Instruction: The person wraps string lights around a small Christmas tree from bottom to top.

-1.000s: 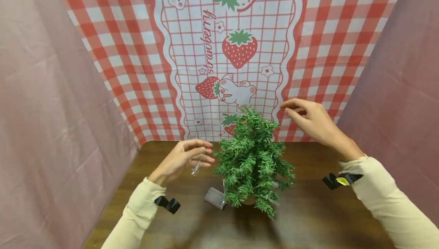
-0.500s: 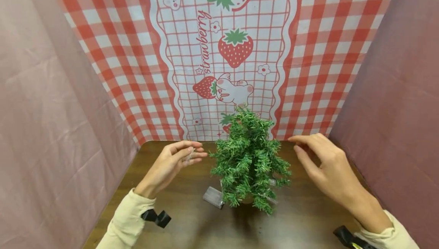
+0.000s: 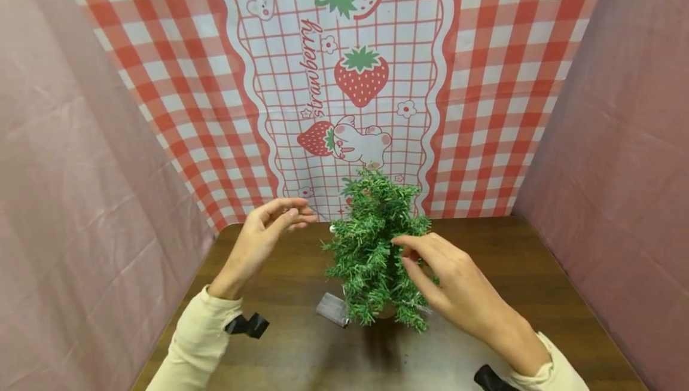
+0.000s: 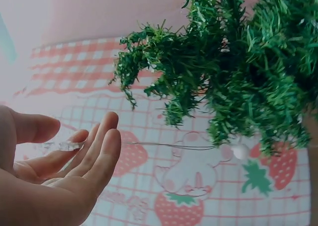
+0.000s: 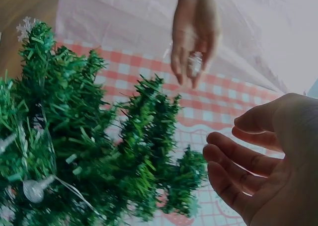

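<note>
A small green artificial Christmas tree (image 3: 371,253) stands upright on the table. My left hand (image 3: 258,235) is at its left, fingers loosely bent around a clear ornament light (image 4: 64,146) of a string light. From there a thin wire (image 4: 169,146) stretches to the branches, where a round white bulb (image 4: 240,151) hangs. My right hand (image 3: 457,286) is at the tree's right front, overlapping the branches in the head view. Its fingers are relaxed and hold nothing. In the right wrist view a clear snowflake light (image 5: 26,28) and a round clear bulb (image 5: 35,190) sit among the branches.
A clear rectangular box (image 3: 332,309) lies on the wooden table (image 3: 269,343) left of the tree's base. Behind rises a checked strawberry-print cloth (image 3: 360,80). Pink curtains (image 3: 81,170) close off both sides.
My right hand has come down and leftward from behind the tree's right side to its front. My left hand has shifted slightly up and left with the string light.
</note>
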